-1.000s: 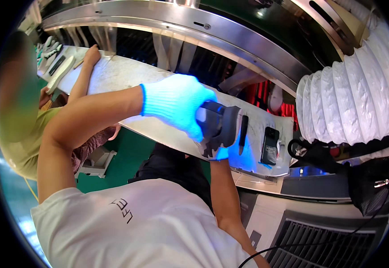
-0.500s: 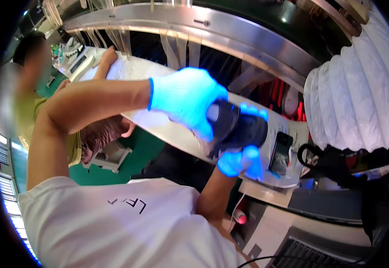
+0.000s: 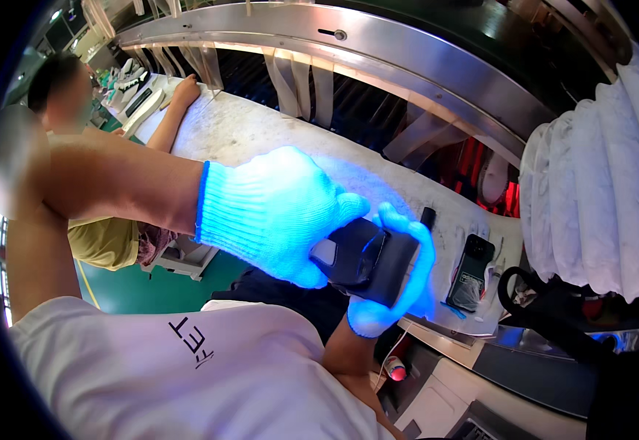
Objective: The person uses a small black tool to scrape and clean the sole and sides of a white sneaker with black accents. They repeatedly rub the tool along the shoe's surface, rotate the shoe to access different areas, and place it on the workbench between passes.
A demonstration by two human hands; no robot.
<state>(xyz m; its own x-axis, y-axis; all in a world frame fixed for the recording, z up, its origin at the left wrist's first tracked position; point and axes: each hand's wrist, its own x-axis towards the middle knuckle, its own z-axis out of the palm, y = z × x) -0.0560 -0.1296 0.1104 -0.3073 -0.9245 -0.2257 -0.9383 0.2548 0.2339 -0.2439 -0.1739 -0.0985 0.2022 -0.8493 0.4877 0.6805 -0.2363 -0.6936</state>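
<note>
Lt-blue gloves (image 3: 268,213), blk held obj. (image 3: 358,253), grn floor (image 3: 158,287).

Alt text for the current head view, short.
A person's gloved left hand and right hand, lit bright blue, grip a dark object at a pale worktop. A dark phone lies on it at right; a co-worker's arm shows at upper left.

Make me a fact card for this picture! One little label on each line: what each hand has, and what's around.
Left hand: gloved, gripping the left part of a dark item
Right hand: gloved, fingers around the item's right end
Glove colour: bright blue
Bench: long, whitish
On the bench: black phone, toward the right end
Behind the bench: metal frame with clear strips hanging below it
On the right: white ridged duct
Other person: a co-worker's hand at the bench, farther left
</note>
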